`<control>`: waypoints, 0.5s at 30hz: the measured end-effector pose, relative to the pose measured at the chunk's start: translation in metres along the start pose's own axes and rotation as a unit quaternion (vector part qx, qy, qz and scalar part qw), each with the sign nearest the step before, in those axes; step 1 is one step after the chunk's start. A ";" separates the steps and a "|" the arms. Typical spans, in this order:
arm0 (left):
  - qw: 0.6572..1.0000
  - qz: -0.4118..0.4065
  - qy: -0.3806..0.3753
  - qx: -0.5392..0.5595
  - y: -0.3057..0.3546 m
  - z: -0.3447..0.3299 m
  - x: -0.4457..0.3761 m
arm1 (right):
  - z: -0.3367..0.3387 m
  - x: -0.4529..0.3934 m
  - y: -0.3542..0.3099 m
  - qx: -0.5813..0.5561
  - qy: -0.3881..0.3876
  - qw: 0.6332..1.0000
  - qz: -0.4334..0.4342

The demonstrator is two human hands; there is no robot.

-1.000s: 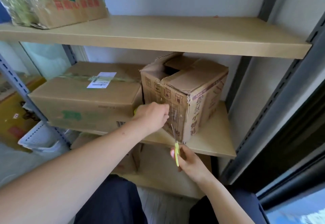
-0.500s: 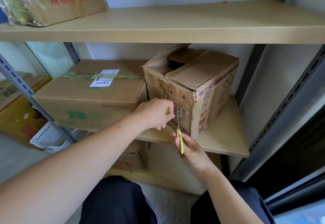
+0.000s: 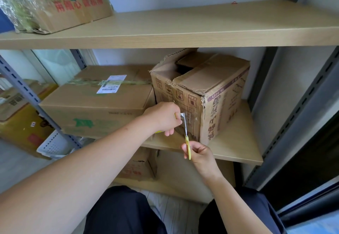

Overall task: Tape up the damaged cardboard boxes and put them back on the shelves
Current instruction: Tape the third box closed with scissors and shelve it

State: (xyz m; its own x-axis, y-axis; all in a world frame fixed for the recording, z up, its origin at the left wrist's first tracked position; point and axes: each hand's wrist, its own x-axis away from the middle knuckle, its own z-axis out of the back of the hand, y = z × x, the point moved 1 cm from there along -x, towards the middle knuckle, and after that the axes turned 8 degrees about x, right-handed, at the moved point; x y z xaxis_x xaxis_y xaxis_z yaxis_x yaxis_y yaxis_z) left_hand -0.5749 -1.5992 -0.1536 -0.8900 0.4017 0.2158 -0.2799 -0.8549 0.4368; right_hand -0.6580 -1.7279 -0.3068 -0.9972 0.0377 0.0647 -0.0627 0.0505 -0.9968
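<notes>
A flat labelled carton (image 3: 95,103) sits at 9 o'clock of the torn, creased cardboard box (image 3: 201,94) on the middle shelf (image 3: 238,149). The left hand (image 3: 163,118) pinches clear tape (image 3: 183,115); the right hand (image 3: 200,154) grips yellow-handled scissors (image 3: 187,140), blades upright against it.

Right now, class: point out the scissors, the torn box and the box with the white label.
scissors (image 3: 188,148), head view, yellow handle
torn box (image 3: 203,85), head view, top flap
labelled box (image 3: 91,113), head view, front face
</notes>
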 end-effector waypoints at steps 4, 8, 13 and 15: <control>0.998 0.063 -0.014 0.010 -0.010 0.008 0.006 | 0.000 0.001 0.001 0.036 -0.016 0.999 -0.012; 0.991 0.087 0.001 0.101 -0.023 0.007 0.014 | -0.011 0.010 0.000 0.147 -0.060 0.987 -0.001; 0.978 0.109 0.025 0.177 -0.036 -0.011 0.021 | 0.001 0.028 -0.014 0.301 0.096 0.945 0.089; 0.975 0.106 0.026 0.196 -0.039 -0.020 0.024 | 0.005 0.037 -0.020 0.355 0.144 0.917 0.109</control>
State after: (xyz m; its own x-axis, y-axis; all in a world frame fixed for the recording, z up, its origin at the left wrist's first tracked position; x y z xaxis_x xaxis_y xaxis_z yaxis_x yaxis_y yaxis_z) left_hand -0.5928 -1.5628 -0.1825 -0.9328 0.2034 0.2976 0.0622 -0.7224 0.6887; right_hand -0.6937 -1.7327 -0.2847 -0.9436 0.2366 -0.2314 0.0237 -0.6491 -0.7604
